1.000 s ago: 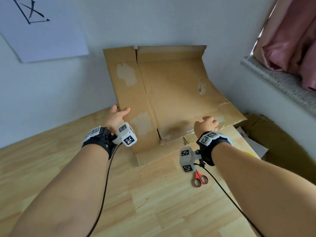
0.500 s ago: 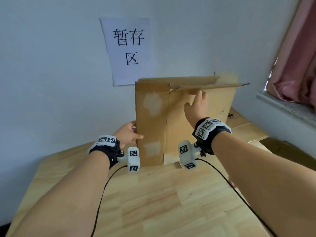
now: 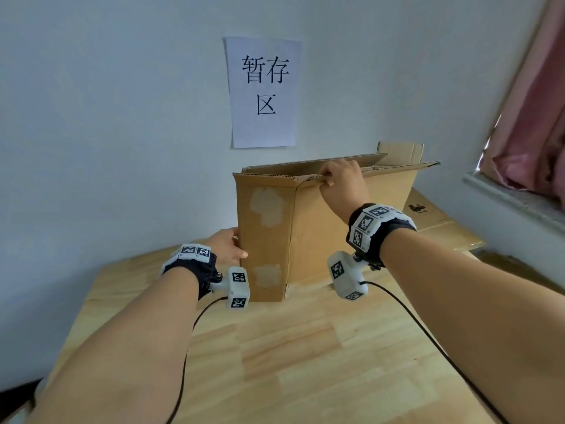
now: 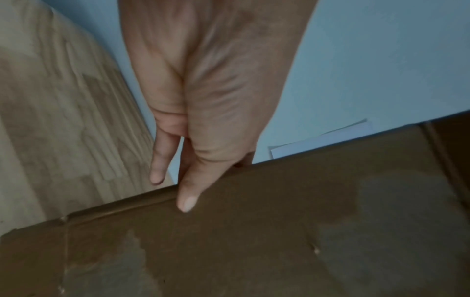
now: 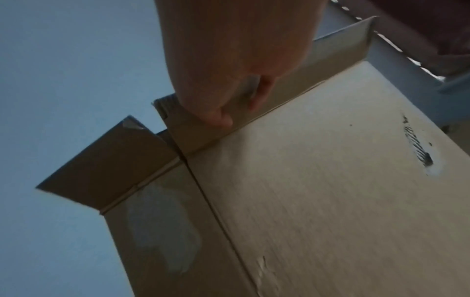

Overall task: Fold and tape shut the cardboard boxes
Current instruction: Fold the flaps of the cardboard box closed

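A brown cardboard box [image 3: 321, 234] stands upright and opened out on the wooden table [image 3: 305, 362], close to the wall. My left hand [image 3: 227, 246] pinches its left vertical edge, thumb [image 4: 189, 199] on the front panel [image 4: 279, 231] and fingers behind it. My right hand [image 3: 339, 182] grips the front top flap [image 5: 338, 46] near the box's corner, fingers curled over its edge. The short side flap [image 5: 109, 166] juts outward at the top left. Pale torn patches mark the narrow side panel [image 3: 266, 206].
A paper sign [image 3: 264, 91] with characters hangs on the wall behind the box. Flattened cardboard [image 3: 434, 221] lies at the table's right end. A window sill [image 3: 513, 203] and pink curtain [image 3: 538, 117] are at the right. Wrist cables trail over the table.
The box has gone from lying flat against the wall to standing upright. My right hand has climbed from its front panel to the top flap. My left hand has stayed on the left edge.
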The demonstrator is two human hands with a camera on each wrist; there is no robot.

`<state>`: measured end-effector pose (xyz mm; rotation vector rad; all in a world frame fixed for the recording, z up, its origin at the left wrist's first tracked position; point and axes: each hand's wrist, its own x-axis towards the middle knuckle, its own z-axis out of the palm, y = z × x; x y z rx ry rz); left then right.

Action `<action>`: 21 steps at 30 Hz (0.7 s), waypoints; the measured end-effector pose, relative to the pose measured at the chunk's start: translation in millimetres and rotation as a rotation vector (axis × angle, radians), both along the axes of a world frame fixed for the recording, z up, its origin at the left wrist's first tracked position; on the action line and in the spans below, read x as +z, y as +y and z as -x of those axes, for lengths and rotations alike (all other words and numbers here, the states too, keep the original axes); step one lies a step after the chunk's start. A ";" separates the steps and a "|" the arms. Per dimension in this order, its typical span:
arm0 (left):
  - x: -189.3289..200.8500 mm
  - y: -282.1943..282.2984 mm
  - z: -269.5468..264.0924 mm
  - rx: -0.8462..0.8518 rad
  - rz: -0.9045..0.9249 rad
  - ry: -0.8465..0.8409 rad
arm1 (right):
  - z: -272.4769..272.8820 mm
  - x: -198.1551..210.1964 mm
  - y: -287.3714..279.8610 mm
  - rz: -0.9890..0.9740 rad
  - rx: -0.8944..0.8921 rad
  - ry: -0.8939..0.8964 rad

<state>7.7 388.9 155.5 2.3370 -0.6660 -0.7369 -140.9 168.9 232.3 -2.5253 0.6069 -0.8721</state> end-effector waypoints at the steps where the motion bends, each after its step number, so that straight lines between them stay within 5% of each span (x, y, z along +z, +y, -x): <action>1: -1.1 1.1 -3.6 0.008 0.001 -0.033 | -1.4 -0.7 3.2 -0.002 0.040 0.016; 4: 8.4 -0.3 -12.5 0.075 0.121 -0.111 | -9.8 -5.1 15.7 -0.023 0.155 0.072; 7: 38.4 -5.9 -18.0 0.310 0.432 -0.100 | -19.5 -15.9 28.4 -0.050 0.160 0.040; 9: 63.1 -8.1 -18.2 0.396 0.480 -0.234 | -23.3 -20.4 31.1 -0.068 0.132 0.013; 14: 96.4 -16.3 -15.9 0.269 0.487 -0.356 | -22.7 -16.2 16.8 -0.110 0.077 -0.019; 17: 103.3 -22.2 -12.0 0.235 0.400 -0.281 | -18.2 -19.0 14.0 -0.152 0.079 -0.022; 21: 113.4 -33.7 0.3 -0.002 -0.041 -0.359 | -9.1 -20.8 18.8 -0.172 0.128 -0.011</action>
